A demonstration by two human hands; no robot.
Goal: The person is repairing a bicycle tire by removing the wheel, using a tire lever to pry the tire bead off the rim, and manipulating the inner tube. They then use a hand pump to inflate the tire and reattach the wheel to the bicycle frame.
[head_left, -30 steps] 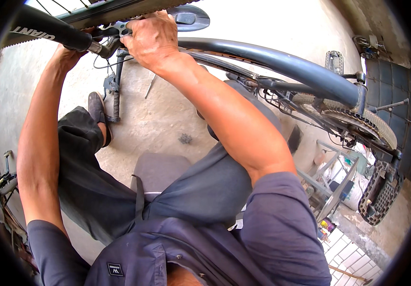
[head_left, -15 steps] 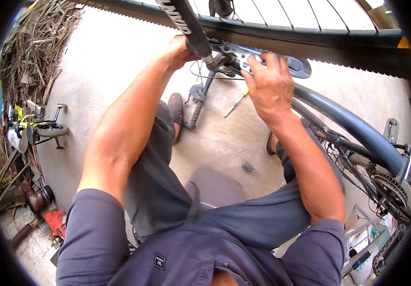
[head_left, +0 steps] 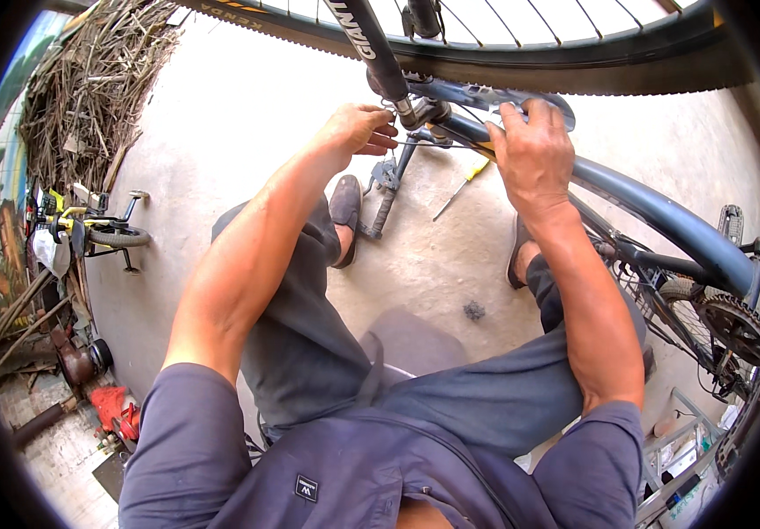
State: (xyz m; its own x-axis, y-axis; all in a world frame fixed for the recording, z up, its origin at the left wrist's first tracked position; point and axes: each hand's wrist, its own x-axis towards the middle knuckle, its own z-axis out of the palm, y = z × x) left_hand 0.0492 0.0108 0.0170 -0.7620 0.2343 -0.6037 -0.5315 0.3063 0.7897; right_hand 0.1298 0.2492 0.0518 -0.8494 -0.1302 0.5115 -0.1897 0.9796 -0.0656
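Observation:
A bicycle is upside down before me, its black fork [head_left: 371,55] rising to the front wheel [head_left: 556,63]. My left hand [head_left: 364,130] is left of the fork's lower end, fingers loosely bent and apart. Its fingertips are beside a thin cable [head_left: 424,145]; whether they touch it is unclear. My right hand [head_left: 534,159] is closed above the dark blue frame tube [head_left: 653,201], fingers curled round something mostly hidden. Behind its fingertips extends a blue-grey, round-ended piece [head_left: 558,108]. Below, a handlebar grip [head_left: 381,216] reaches toward the floor.
A yellow-handled screwdriver [head_left: 464,187] lies on the concrete floor between my feet. A small dark clump [head_left: 474,310] is nearer me. At left are a small yellow bicycle [head_left: 102,231] and a pile of sticks [head_left: 89,106]. Another bicycle wheel [head_left: 680,304] is at right.
My left hand has come out from behind the fork to its left side, fingers loosened. My right hand has shifted slightly; the silver piece with holes under its fingers is now mostly hidden.

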